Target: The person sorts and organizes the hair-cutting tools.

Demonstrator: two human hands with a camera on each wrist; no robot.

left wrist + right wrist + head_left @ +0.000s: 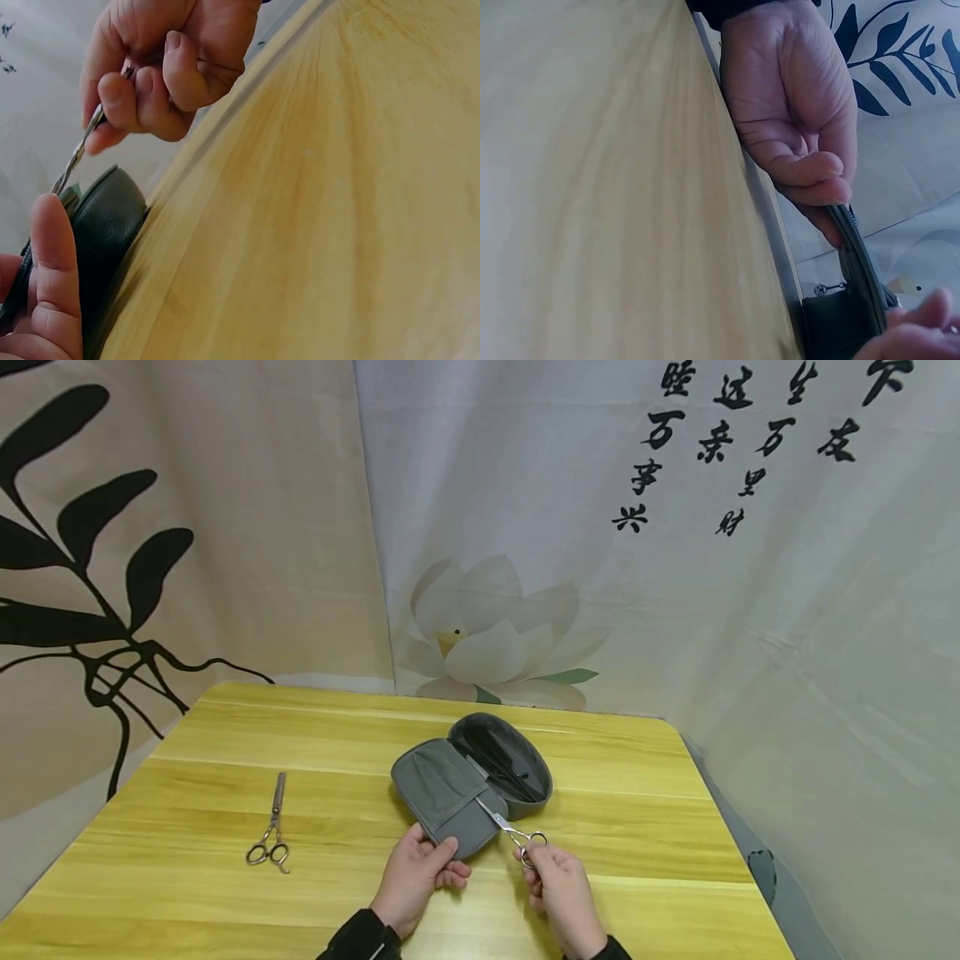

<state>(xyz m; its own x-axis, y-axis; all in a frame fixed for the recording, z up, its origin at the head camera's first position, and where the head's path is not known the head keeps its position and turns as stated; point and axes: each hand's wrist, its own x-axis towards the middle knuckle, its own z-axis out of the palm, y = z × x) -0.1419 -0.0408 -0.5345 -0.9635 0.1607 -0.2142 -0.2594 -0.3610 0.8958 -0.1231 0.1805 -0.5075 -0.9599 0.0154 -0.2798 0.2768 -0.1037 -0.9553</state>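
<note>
A grey zip case (450,789) lies unfolded on the table, its pocketed lid towards me and its deeper half behind, with dark items inside. My left hand (422,874) pinches the lid's near edge, thumb on top and fingers beneath. With my right hand (561,893) I hold a pair of silver scissors (504,824) by the finger rings. Their blades point up and left, the tips at the edge of the lid's pocket (447,785); how far they reach in I cannot tell. In the left wrist view the scissors (75,161) slope down to the case (112,217).
Another pair of scissors (273,827), with a finger rest on one ring, lies to the left on the yellow wood-grain table (637,827). Behind the table hangs a printed cloth (675,610) with a lotus and black characters.
</note>
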